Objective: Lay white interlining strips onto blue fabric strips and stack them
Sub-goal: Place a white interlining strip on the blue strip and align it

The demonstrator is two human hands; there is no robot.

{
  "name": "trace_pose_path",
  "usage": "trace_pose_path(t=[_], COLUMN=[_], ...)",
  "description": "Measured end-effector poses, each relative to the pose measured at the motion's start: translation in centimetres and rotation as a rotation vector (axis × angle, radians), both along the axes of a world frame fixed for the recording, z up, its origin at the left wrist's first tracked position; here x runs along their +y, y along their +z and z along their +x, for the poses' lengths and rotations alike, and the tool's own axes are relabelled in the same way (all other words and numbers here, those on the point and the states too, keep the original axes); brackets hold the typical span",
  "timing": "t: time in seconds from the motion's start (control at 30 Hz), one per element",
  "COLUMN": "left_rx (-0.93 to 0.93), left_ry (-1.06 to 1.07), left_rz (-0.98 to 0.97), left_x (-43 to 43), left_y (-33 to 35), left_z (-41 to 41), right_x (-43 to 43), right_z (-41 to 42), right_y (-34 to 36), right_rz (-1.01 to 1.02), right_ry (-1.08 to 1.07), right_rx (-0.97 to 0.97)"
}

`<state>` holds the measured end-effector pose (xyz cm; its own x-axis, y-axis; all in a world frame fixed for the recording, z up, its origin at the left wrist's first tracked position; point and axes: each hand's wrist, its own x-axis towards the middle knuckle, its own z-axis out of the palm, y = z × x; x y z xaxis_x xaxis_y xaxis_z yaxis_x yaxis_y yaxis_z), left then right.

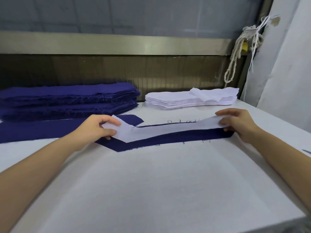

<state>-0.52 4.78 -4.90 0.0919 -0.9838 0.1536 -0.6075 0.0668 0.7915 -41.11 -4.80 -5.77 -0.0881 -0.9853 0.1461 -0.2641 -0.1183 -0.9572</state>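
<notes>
Across the white table (pixel 151 190), biggest things first: a tall blue stack (pixel 67 100) sits at the back left and a lower white stack (pixel 176 101) at the back right, both well apart from the work. Nearer, on the left, a flat blue strip (pixel 42 130) lies alone, passing behind the left hand and off frame. Centre front is the working blue strip (pixel 176 137), flat on the table, long axis left-right w/ an elbow bend approx a third along from its left end, so it reads as a shallow V pointing at the person. Over it lies the white interlining strip (pixel 159 130), same bent shape and same left-right axis, but not square on it: a wide blue band shows along the near edge and only a thin sliver along the far edge, i.e. the white sits shifted away from the person. Its mid part looks down on the blue; both ends are raised a bit. The left hand (pixel 94 128) pinches the left end btwn thumb and curled fingers. The right hand (pixel 239 125) pinches the right end, fingers over the top, thumb placement hard to tell. Each hand has its own end, neither nearer the strip, so the fix prob. needs both: a small pull toward the body, keeping the 2 elbows matched, before the ends go down.
</notes>
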Motion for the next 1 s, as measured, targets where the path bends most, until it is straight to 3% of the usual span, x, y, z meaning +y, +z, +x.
trace_pose_path(t=[0.2, 0.43, 0.63, 0.83, 1.0], left_rx=[-0.092, -0.117, -0.15, -0.134, -0.204], left_ry=[-0.03, 0.013, -0.012, -0.023, -0.014], left_rz=[0.011, -0.011, 0.034, 0.01, 0.017], left_x=[0.1, -0.1, -0.1, 0.0, 0.0], left_y=[-0.1, 0.2, 0.1, 0.0, -0.2], left_z=[0.2, 0.9, 1.3, 1.3, 1.5], right_x=[0.0, -0.2, -0.6, -1.1, -1.0], right_z=[-0.3, -0.6, -0.8, -0.8, -0.8], right_y=[0.1, -0.1, -0.8, -1.3, -1.3], right_rz=[0.017, -0.106, -0.044, -0.1, -0.184], right_ry=[0.053, 0.018, -0.016, -0.062, -0.091], right_rx=[0.062, 0.014, 0.246, 0.311, 0.515])
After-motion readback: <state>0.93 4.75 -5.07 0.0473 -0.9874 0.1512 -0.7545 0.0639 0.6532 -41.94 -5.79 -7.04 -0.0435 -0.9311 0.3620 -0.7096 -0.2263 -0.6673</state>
